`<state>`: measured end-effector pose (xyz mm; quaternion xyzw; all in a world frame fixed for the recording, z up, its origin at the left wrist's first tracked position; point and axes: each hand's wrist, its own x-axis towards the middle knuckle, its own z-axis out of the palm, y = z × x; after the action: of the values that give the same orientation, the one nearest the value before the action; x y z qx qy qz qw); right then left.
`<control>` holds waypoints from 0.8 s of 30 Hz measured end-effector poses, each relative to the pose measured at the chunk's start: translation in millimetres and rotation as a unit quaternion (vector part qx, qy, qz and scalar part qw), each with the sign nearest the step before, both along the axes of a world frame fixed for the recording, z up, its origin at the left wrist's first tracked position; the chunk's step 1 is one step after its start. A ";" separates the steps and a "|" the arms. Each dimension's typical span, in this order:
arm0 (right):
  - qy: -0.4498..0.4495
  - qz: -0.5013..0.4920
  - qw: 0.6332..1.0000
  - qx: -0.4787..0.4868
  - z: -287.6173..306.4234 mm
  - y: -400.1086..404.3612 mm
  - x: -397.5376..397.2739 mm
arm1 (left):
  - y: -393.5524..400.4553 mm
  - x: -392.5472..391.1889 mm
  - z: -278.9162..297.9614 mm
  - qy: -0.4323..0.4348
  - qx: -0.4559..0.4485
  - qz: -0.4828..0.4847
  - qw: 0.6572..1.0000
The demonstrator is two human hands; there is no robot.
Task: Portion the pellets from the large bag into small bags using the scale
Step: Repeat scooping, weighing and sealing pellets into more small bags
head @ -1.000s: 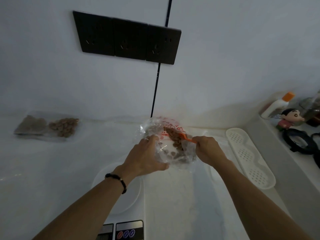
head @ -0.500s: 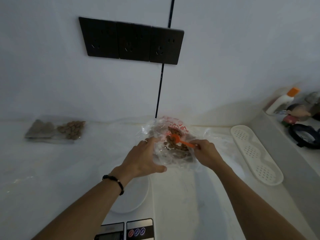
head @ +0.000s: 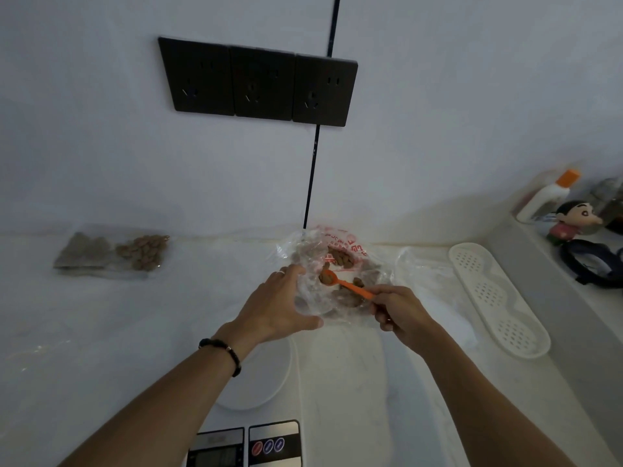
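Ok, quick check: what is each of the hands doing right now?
Left hand: grips the open edge of the large bag.
Right hand: pinches the handle of the orange spoon, its bowl loaded with pellets.

My right hand (head: 403, 315) is drawing the orange spoon (head: 344, 282) back up out of the large bag (head: 332, 274), its bowl now loaded with pellets (head: 326, 279) and lifting clear of the heap. My left hand (head: 279, 306) is spreading the bag's mouth wider.
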<state>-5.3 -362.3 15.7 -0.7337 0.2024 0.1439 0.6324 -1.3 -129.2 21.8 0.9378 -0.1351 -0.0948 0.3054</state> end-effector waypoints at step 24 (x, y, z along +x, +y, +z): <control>-0.250 0.260 0.868 -0.341 91.6 16.6 -20.4 | -10.4 5.2 20.1 0.001 -0.180 0.089 0.980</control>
<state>-25.6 -345.6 107.2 -0.9411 -0.1241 0.0374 0.3121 3.9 -139.6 41.9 0.8755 -0.0658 -0.0426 0.4769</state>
